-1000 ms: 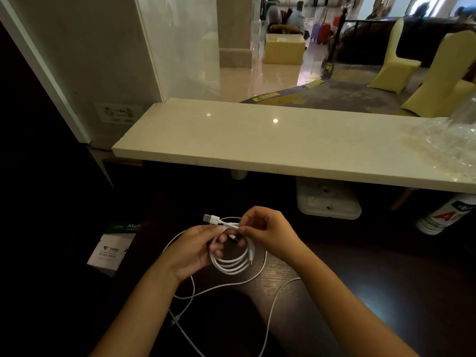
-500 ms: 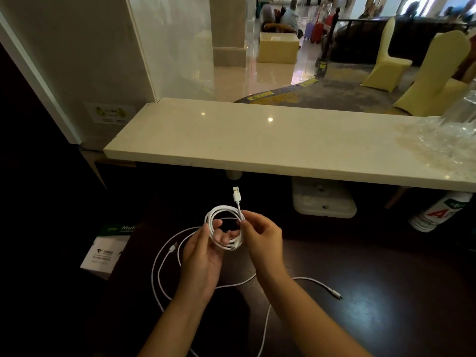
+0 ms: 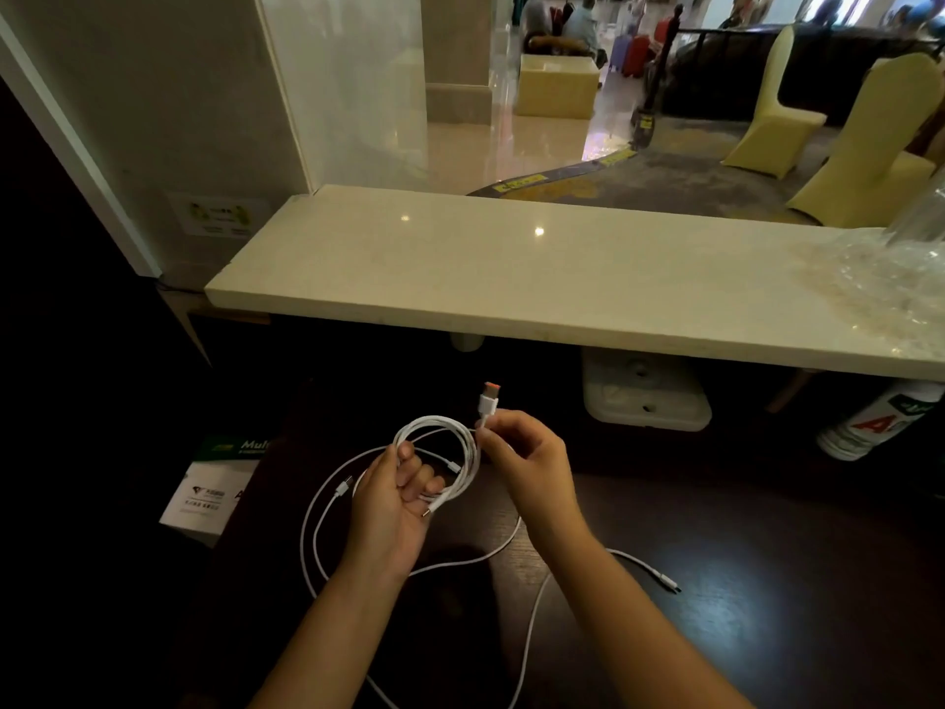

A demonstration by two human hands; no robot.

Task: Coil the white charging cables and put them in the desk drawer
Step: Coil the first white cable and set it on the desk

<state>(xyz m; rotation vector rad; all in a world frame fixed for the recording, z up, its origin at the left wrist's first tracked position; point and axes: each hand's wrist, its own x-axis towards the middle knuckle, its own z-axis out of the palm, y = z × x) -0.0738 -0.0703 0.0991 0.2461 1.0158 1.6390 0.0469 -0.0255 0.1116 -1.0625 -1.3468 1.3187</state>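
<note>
Low in the frame's centre, over the dark desk [image 3: 716, 580], your coiled white cable [image 3: 440, 452] could spring open if either grip eases (the drawer isn't visible). Your left hand [image 3: 394, 509] curls through the loops; your right hand [image 3: 526, 463] pinches beneath the USB plug [image 3: 489, 399].

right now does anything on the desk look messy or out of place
Only the loose white cable sprawled uncoiled across the dark desk, its plug lying to the right. The coil held by the left hand and right hand looks tidy.
</note>
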